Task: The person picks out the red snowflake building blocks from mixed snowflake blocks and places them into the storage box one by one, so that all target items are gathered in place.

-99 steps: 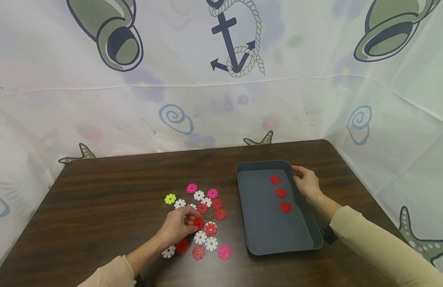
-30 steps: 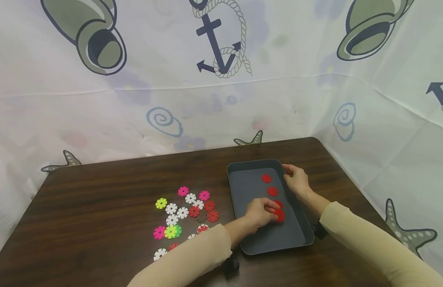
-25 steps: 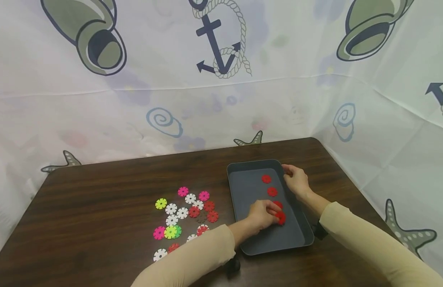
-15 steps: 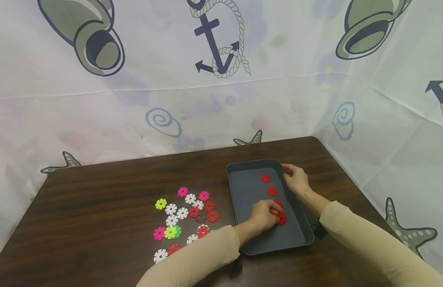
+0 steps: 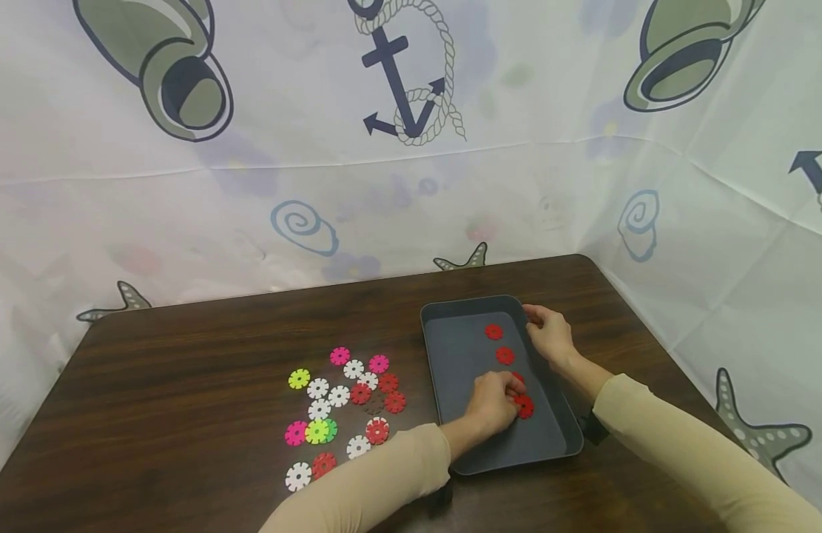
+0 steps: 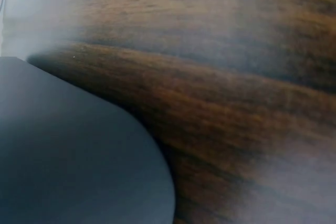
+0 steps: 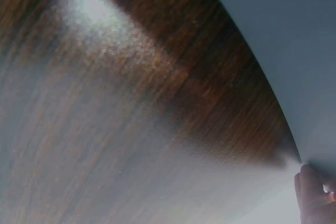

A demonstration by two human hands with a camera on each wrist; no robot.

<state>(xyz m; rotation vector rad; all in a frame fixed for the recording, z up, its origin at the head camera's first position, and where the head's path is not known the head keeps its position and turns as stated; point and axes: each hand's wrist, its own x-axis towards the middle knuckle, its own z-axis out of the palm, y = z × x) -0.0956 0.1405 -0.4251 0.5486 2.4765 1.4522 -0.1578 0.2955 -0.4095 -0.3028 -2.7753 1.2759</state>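
Before a white fabric backdrop printed with anchors, shells and starfish (image 5: 411,192), a dark brown wood-grain table (image 5: 184,385) bears, at left, scattered flat, notched, plastic-looking discs (image 5: 319,389) in white, pink, red and yellow-green. A cream sleeve (image 5: 364,470) crosses just beside the nearest; drawn back low, it could sweep them aside. At centre, a person's left hand (image 5: 492,402), fingers bent and nearly closed, appears to pinch the left edge of a bright red notched disc (image 5: 527,406) inside a dark grey rectangular tray (image 5: 450,355); a hasty release could drag it or nudge the partly hidden red neighbour (image 5: 520,377). At right, the right hand (image 5: 550,337), fingers curled, grips the tray's right rim, where a tug could jolt the red row (image 5: 504,355) crooked.
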